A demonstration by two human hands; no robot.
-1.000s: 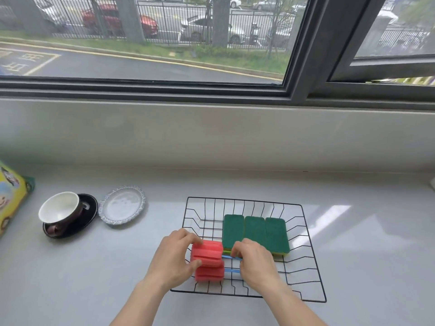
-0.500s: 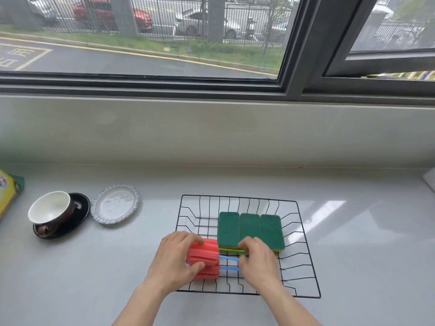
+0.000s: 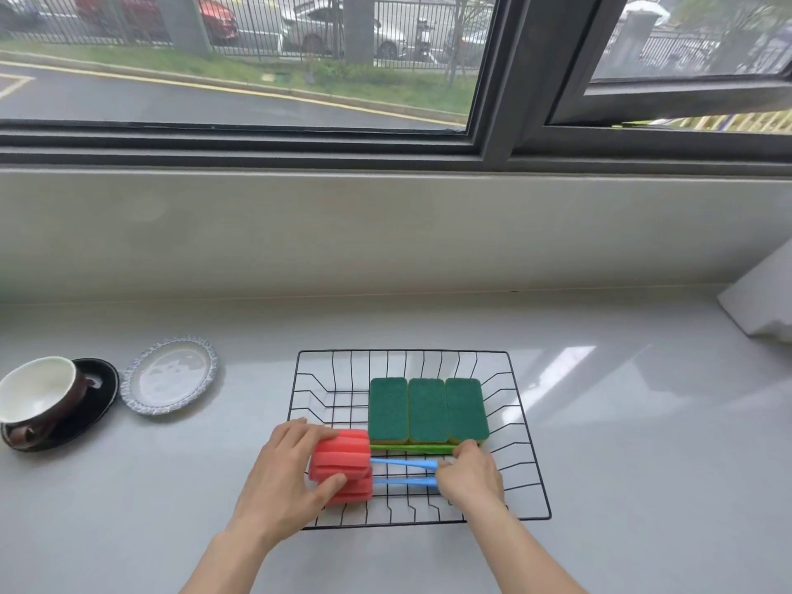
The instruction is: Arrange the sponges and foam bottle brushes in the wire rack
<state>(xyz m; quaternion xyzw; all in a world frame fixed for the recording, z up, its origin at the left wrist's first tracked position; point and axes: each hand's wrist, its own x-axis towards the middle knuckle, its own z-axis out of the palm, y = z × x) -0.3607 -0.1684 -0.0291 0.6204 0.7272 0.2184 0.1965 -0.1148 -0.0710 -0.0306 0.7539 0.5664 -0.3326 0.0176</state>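
A black wire rack point(image 3: 529, 443) sits on the grey counter. Three green scouring sponges point(image 3: 427, 409) lie side by side in its middle. In front of them lie foam bottle brushes with red foam heads point(image 3: 343, 454) pointing left; one has a green handle point(image 3: 411, 448) and two have blue handles point(image 3: 403, 464). My left hand point(image 3: 287, 473) wraps around the red foam heads at the rack's front left. The handle ends on the right are under the fingers of my right hand point(image 3: 471, 475).
To the left of the rack a small blue-rimmed plate point(image 3: 169, 375) lies flat, and a white-lined cup point(image 3: 38, 394) rests on a black saucer point(image 3: 100, 398). A white object point(image 3: 760, 300) stands at the far right. A wall and window run along the back.
My right hand has slid right along the handles, so more of the blue and green handles shows. The left hand stays on the red heads. The view shifted right.
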